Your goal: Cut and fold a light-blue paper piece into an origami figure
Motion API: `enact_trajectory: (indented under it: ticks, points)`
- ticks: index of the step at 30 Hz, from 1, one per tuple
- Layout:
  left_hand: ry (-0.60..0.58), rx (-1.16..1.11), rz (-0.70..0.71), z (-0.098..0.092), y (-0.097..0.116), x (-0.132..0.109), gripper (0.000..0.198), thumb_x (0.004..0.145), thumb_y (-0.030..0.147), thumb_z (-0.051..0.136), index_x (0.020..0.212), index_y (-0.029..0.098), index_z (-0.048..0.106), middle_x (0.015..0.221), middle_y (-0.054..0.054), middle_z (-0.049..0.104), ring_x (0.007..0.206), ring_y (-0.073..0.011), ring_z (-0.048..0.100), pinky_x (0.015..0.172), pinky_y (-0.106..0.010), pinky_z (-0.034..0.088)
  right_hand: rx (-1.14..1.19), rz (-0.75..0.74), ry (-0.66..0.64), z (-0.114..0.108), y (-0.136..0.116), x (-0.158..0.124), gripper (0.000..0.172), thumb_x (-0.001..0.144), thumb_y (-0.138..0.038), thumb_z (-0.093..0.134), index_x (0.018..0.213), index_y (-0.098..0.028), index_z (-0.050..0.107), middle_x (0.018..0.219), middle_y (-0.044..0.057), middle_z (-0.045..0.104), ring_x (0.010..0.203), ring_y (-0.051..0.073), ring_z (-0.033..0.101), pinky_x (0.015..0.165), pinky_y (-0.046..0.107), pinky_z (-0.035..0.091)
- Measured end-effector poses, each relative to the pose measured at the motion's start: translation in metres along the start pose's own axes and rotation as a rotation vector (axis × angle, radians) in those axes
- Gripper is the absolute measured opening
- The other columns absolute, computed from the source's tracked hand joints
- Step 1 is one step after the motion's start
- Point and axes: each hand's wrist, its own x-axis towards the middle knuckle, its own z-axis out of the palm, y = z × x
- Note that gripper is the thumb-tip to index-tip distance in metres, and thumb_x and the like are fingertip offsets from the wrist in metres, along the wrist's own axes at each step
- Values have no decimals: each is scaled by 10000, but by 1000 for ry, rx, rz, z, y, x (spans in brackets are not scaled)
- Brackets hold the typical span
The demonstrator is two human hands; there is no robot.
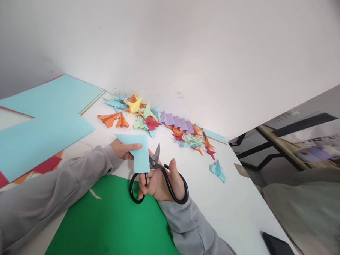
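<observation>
A piece of light blue paper is pinched in my left hand, the thumb lying on top of it. My right hand has its fingers and thumb in the black-handled scissors. The scissor blades are spread apart at the paper's right edge, and part of one blade is hidden behind the paper. Under both hands lies a green sheet on the white table.
Folded paper shapes in several colours lie along the wall, with a purple pleated strip among them. Large light blue sheets are at left. A blue folded piece and a black phone-like object lie at right.
</observation>
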Motion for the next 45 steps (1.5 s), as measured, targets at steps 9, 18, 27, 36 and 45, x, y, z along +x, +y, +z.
enact_trajectory:
  ticks: [9, 18, 27, 36, 45]
  points:
    - [-18, -64, 48, 0, 1, 1, 288, 660, 230, 659, 880, 44, 653, 864, -185, 687, 827, -294, 643, 662, -366, 535, 41, -19, 22, 0, -1, 2, 811, 707, -757, 85, 1378, -305, 19, 721, 30, 600, 541, 179, 534, 562, 389, 418]
    - [-46, -139, 91, -9, -8, 5, 246, 699, 195, 628, 911, 72, 653, 836, -144, 699, 794, -255, 654, 669, -332, 528, 26, -41, 73, 4, -2, 0, 795, 715, -751, 88, 1380, -318, 50, 710, 28, 600, 529, 173, 502, 551, 393, 401]
    - [-63, -47, -32, -2, -3, 1, 345, 628, 254, 692, 912, 62, 652, 922, -173, 676, 834, -291, 636, 677, -379, 521, 49, -20, -22, 1, -1, -1, 798, 715, -748, 66, 1373, -296, 40, 734, 36, 603, 572, 184, 540, 573, 369, 409]
    - [-30, -54, -34, -3, -2, 3, 362, 619, 265, 691, 910, 54, 650, 869, -176, 686, 767, -267, 647, 593, -321, 525, 45, -20, -40, 0, -2, -1, 807, 718, -748, 84, 1371, -274, 92, 748, 44, 612, 579, 186, 548, 582, 381, 416]
    - [-70, -35, 7, -4, -4, 3, 338, 676, 255, 646, 942, 48, 648, 932, -188, 672, 818, -274, 640, 640, -339, 532, -17, -3, 44, 0, 0, 0, 823, 706, -758, 85, 1375, -280, 47, 707, 37, 610, 545, 184, 541, 569, 398, 418]
